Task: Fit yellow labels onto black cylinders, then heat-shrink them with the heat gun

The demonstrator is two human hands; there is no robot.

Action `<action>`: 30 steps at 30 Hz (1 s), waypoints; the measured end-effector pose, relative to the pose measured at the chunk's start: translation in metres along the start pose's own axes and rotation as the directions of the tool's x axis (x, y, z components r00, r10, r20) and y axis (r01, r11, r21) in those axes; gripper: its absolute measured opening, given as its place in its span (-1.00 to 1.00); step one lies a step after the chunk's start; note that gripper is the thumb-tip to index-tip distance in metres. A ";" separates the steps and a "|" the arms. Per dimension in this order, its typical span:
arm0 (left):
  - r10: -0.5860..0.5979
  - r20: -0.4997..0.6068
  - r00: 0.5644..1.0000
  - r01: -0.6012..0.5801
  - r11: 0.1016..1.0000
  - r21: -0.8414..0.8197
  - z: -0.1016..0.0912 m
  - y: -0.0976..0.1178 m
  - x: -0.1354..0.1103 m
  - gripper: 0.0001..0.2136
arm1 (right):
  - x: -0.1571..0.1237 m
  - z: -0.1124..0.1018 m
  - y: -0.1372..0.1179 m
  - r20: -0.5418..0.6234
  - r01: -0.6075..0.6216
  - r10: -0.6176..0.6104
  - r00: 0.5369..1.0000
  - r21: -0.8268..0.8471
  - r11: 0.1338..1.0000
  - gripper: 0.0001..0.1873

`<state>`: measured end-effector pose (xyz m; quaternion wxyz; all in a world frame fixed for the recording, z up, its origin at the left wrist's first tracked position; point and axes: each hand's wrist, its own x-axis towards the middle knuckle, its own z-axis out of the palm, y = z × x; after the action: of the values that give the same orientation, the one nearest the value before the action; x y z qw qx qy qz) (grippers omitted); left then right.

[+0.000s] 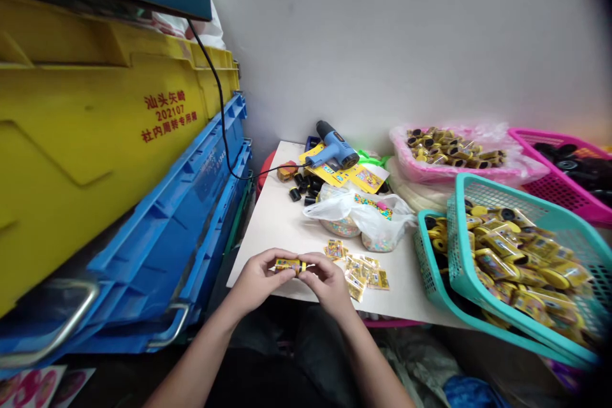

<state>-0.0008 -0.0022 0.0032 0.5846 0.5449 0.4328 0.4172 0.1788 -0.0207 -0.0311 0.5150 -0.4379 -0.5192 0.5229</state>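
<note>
"Where was the yellow cylinder [285, 264]?"
"Over the near edge of the table [268, 223] — left hand [261, 274] and right hand [329, 279] pinched its ends."
"Risk?"
"Uneven pressure could have let it slip — and drop."

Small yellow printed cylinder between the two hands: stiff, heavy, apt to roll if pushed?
The small yellow printed cylinder would probably roll on the white tabletop, since its sides look rounded. Likely light: the left hand and right hand hold it at the fingertips. Probably stiff too, as no bend shows along it.
</note>
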 end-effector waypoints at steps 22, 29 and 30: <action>-0.055 0.090 0.994 0.068 0.988 -0.140 0.043 0.006 -0.005 -0.76 | -0.020 -0.024 0.005 -0.024 0.169 -0.171 0.985 -0.078 0.983 -0.55; -0.011 0.312 0.950 0.056 0.989 -0.137 0.073 0.002 0.018 -0.62 | -0.054 -0.094 -0.077 -0.040 0.453 -0.573 0.819 -0.569 0.687 -0.52; 0.007 0.314 0.949 0.000 1.000 -0.024 0.076 -0.003 0.025 -0.67 | -0.057 -0.113 -0.094 -0.062 0.418 -0.738 0.672 -0.791 0.447 -0.46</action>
<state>0.0793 0.0006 0.0009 0.6516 0.5982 0.3284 0.3313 0.3037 -0.0738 0.0496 0.5422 -0.4888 -0.6822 -0.0416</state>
